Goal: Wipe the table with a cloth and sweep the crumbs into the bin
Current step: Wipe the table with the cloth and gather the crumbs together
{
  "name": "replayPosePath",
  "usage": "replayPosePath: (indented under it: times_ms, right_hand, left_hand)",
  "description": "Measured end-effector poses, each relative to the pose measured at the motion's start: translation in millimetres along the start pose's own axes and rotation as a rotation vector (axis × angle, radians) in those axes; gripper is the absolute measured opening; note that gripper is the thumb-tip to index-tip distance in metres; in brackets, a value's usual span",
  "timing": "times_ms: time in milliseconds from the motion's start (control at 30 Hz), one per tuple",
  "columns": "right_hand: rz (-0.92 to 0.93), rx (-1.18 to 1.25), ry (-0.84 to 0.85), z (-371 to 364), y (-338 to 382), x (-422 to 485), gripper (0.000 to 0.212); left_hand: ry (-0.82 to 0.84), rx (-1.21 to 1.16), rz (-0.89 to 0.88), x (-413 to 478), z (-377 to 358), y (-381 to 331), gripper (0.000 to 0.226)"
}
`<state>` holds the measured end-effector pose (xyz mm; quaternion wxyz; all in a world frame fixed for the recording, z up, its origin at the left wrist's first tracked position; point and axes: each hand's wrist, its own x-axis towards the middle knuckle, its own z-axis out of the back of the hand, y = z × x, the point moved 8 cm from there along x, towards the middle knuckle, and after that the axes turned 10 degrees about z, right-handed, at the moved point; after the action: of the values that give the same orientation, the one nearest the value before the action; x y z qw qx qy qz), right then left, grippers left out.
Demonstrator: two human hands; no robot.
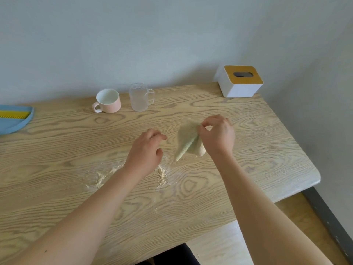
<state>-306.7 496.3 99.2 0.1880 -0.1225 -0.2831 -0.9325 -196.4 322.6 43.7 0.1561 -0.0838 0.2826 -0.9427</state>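
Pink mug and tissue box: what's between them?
Head view: a clear glass mug stands right beside the pink mug; from it to the tissue box, bare table.

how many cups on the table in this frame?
2. A pink mug stands near the far edge of the table. A clear glass mug is just right of it, not touching. Nothing in view looks able to hide another.

A home dining corner: a wood-grain table (248, 169) stood against plain pale walls (152, 35), with a pink mug (108, 101), a glass cup (139, 97) and a tissue box (239, 82) across the frame's middle.
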Motion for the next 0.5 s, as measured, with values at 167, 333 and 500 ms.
replayPosePath:
  times_ms: [167,333,500]
  right_hand:
    - [-0.014,0.040,0.013,-5.1,-16.6,-0.4,0.008]
    - [-0.082,0.051,0.046,-7.8,-46.8,7.4,0.009]
    - [-0.235,0.016,0.130,-25.6,-97.6,11.5,0.014]
  left_hand:
    - [0.006,0.020,0.014,7.7,-6.9,-5.9,0.038]
    - [0.028,0.028,0.033,16.6,-17.6,-9.3,0.037]
    - [0.041,0.040,0.067,23.4,-24.7,-6.5,0.038]
